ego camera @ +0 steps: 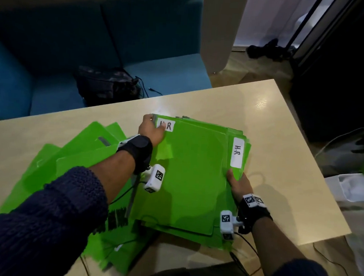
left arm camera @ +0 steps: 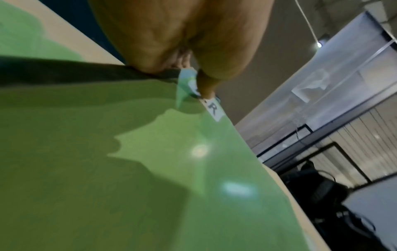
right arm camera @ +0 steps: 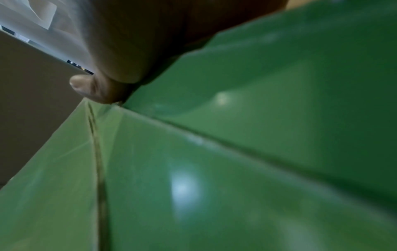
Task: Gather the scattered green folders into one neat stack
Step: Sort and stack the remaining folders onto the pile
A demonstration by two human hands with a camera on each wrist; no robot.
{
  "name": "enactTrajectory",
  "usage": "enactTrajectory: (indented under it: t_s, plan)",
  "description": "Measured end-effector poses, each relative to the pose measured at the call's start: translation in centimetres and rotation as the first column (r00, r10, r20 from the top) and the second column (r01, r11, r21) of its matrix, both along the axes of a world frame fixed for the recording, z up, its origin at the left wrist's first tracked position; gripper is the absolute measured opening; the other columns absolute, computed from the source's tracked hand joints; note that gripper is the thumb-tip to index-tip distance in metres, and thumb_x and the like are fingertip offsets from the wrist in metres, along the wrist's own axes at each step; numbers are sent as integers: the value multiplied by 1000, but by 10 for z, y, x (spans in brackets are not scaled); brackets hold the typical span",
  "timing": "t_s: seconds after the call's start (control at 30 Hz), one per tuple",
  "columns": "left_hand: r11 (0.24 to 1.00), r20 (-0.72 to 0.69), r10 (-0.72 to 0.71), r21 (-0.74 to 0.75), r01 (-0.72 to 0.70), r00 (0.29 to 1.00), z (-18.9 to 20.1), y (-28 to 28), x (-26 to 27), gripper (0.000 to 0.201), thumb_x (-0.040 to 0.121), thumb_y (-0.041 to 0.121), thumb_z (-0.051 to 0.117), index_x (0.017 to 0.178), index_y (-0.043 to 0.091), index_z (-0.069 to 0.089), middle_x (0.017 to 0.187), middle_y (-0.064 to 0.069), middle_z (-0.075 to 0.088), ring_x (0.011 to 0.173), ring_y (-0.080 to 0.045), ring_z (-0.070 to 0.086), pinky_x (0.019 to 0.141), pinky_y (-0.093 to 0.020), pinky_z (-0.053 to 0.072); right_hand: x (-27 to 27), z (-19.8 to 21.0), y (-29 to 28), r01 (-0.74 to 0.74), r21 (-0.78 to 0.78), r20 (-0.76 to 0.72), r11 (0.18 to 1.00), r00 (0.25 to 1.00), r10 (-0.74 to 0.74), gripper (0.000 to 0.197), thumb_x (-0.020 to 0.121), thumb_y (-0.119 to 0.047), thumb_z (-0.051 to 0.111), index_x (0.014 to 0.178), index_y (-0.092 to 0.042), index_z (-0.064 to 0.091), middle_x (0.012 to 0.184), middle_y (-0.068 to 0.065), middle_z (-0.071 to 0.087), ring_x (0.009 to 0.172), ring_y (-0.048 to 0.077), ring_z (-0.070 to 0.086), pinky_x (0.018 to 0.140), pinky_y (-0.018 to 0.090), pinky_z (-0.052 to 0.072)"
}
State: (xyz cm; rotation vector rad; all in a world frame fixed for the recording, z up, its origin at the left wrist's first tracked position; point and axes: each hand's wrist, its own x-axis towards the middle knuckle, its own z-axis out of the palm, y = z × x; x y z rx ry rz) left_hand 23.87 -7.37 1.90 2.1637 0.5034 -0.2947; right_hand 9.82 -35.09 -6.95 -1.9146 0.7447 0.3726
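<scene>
A stack of green folders (ego camera: pixel 191 172) lies in the middle of the beige table (ego camera: pixel 283 131), its top folder bearing a white "H.R" label. My left hand (ego camera: pixel 151 128) grips the stack's far left corner, thumb on that label (left arm camera: pixel 213 110). My right hand (ego camera: pixel 238 184) holds the stack's right edge, thumb on top and fingers underneath, just below a second "H.R" label (ego camera: pixel 237 152). In the right wrist view the thumb (right arm camera: pixel 90 88) presses on green plastic (right arm camera: pixel 236 152). More green folders (ego camera: pixel 73 163) lie fanned out at the left, under my left forearm.
A dark bag (ego camera: pixel 107 86) with cables sits on the blue sofa (ego camera: pixel 54 44) beyond the table's far edge. White bags (ego camera: pixel 355 186) lie on the floor at the right. Wrist-camera cables trail over the near folders.
</scene>
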Motion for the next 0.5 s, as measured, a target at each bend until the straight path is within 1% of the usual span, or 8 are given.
enactTrajectory:
  t_s: [0.1, 0.2, 0.23, 0.27, 0.3, 0.33, 0.43, 0.5]
  plan:
    - [989, 50, -100, -102, 105, 994, 3, -10, -5, 66, 93, 13, 61, 148, 7, 24, 141, -8, 47, 126, -26, 49, 102, -31, 40, 1, 8, 2, -22, 33, 1, 999, 1000, 22, 85, 80, -73, 48, 137, -9, 51, 128, 19, 63, 111, 37, 61, 95, 44, 47]
    - [969, -59, -203, 130, 209, 977, -6, -3, -17, 51, 92, 22, 62, 135, 3, 41, 133, -13, 55, 113, -30, 56, 85, -32, 43, 3, 16, 6, -10, 78, 12, 997, 1000, 9, 110, 67, -90, 33, 141, -9, 44, 124, 14, 59, 107, 29, 56, 91, 36, 41]
    - [963, -142, -192, 164, 214, 971, -11, 0, -24, 44, 93, 28, 60, 129, 6, 47, 127, -13, 60, 103, -30, 59, 78, -31, 44, 3, 15, 7, 1, 104, 22, 995, 1000, -3, 108, 68, -89, 35, 141, -10, 43, 123, 14, 59, 104, 26, 54, 90, 35, 40]
    - [966, -208, -173, 153, 206, 963, -15, 2, -31, 41, 94, 32, 58, 126, 9, 51, 121, -12, 63, 94, -28, 60, 74, -30, 45, 3, 15, 7, 18, 125, 28, 992, 999, -22, 94, 77, -80, 43, 139, -9, 44, 124, 16, 60, 101, 25, 54, 87, 33, 40]
    - [974, -240, -163, 115, 195, 957, -20, 2, -38, 40, 94, 34, 58, 127, 13, 52, 117, -9, 66, 89, -27, 61, 73, -29, 46, 3, 17, 9, 29, 134, 39, 991, 999, -34, 78, 84, -68, 51, 135, -10, 46, 124, 18, 61, 97, 25, 55, 85, 33, 41]
    - [980, -230, -163, 74, 185, 959, -24, 1, -43, 43, 93, 35, 59, 130, 17, 51, 115, -7, 67, 89, -26, 63, 73, -29, 49, 3, 17, 9, 37, 142, 44, 989, 998, -44, 73, 81, -66, 58, 129, -13, 49, 121, 18, 64, 94, 26, 57, 83, 34, 44]
    - [958, -162, -286, -35, 284, 944, -24, -9, -51, 55, 91, 34, 62, 141, 29, 39, 120, 1, 64, 97, -25, 65, 80, -29, 52, 0, 8, 5, 8, 125, 38, 992, 999, -13, 110, 45, -93, 59, 125, -17, 52, 111, 10, 67, 94, 28, 64, 84, 42, 52]
    - [924, -171, -382, -43, 380, 908, -20, -14, -50, 58, 93, 35, 60, 145, 29, 34, 123, 2, 61, 103, -26, 63, 83, -29, 49, -1, 10, 4, 0, 170, 24, 985, 1000, -4, 98, 56, -79, 68, 132, -18, 51, 115, 7, 67, 95, 27, 66, 78, 39, 55]
